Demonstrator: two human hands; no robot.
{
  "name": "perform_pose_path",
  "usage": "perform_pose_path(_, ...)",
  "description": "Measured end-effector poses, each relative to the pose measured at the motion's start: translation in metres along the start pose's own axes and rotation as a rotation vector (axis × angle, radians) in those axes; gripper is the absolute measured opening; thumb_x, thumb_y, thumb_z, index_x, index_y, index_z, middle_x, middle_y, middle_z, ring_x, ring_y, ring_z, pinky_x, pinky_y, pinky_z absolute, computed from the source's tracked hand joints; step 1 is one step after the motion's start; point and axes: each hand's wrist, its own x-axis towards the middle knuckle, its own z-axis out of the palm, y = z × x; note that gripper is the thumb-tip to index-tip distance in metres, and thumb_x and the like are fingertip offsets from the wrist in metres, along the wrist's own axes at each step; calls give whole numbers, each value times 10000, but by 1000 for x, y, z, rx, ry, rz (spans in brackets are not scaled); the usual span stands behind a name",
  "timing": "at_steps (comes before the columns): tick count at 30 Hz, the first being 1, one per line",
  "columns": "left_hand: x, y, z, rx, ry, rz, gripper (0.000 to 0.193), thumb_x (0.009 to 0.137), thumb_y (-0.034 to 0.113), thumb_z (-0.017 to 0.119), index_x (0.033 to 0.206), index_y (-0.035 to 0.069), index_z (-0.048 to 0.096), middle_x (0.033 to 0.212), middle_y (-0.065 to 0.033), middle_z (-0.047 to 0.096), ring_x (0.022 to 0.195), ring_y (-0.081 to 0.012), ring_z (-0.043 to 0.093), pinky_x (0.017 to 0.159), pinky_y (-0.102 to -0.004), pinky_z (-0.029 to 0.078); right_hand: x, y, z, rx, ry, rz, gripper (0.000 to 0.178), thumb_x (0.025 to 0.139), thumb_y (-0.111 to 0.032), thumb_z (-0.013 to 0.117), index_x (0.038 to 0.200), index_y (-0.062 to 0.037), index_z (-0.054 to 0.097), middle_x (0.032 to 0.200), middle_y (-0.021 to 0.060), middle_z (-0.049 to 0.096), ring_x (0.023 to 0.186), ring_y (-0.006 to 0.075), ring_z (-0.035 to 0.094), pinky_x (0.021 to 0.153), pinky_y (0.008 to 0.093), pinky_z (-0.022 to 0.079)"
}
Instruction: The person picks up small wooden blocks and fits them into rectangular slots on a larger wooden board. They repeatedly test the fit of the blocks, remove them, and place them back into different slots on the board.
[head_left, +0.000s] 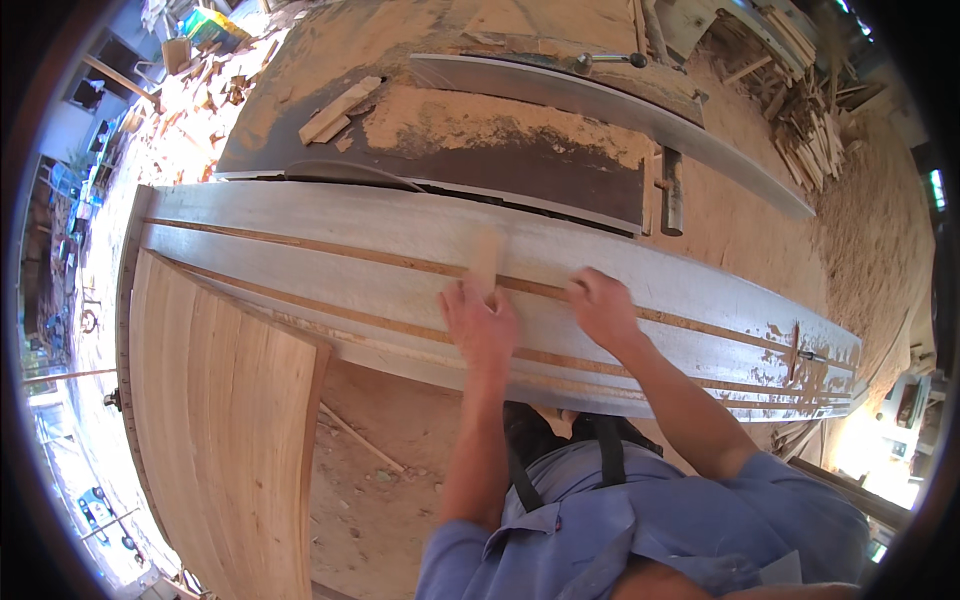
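Observation:
My left hand (480, 318) is closed on a small pale wood block (486, 256), blurred by motion, above the silvery sliding table (380, 225) of a table saw. To its right my right hand (604, 305) hovers over the same table with its fingers curled together. What they pinch, if anything, cannot be made out. Beyond the left hand, a saw blade (350, 172) rises from a slot between the sliding table and the dark, dusty saw top (480, 165). Brown grooves run lengthwise along the metal.
A wide wooden panel (220, 420) lies at the left against a long crosswise fence (128, 300). Offcuts (340, 110) rest behind the blade. A metal rip fence (600, 100) crosses the far side. Scrap wood (810, 140) is heaped at the far right, and sawdust covers the ground.

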Motion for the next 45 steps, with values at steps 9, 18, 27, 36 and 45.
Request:
perform_pose_path(9,90,-49,-23,98,26,55,400,849,102,758,1196,-59,638,1112,-181,579,1101,-391,536,949,-472,470,-72,87,-38,-289,219,-423,415,758,59,550,1158,4,646,1120,174,606,1003,393,552,922,494,463)
perform_pose_path(18,123,-59,-23,103,-29,62,437,855,96,754,1242,-70,636,1131,-162,585,1115,-363,539,968,-456,484,-69,89,-35,-296,218,-410,434,753,62,542,1171,3,647,1116,170,604,1005,378,548,921,492,434)
perform_pose_path(27,130,-64,-20,51,28,19,423,834,83,744,1215,-74,650,1134,-181,581,1124,-370,532,973,-463,481,-70,89,-37,-282,224,-420,454,743,66,541,1179,-7,644,1111,166,604,1003,374,554,910,485,429)
perform_pose_path(36,109,-48,-33,77,42,-294,475,873,92,715,1315,-33,597,1262,-233,540,1195,-420,511,1025,-502,442,-68,87,-37,-264,221,-430,433,749,64,538,1165,6,643,1112,173,598,1005,381,555,918,488,447)
perform_pose_path(45,93,-44,-65,302,-301,633,425,862,4,653,1285,40,629,1294,-198,562,1251,-374,521,1118,-514,394,-69,89,-37,-272,225,-419,426,750,75,534,1156,5,645,1110,176,601,996,383,557,907,486,457)
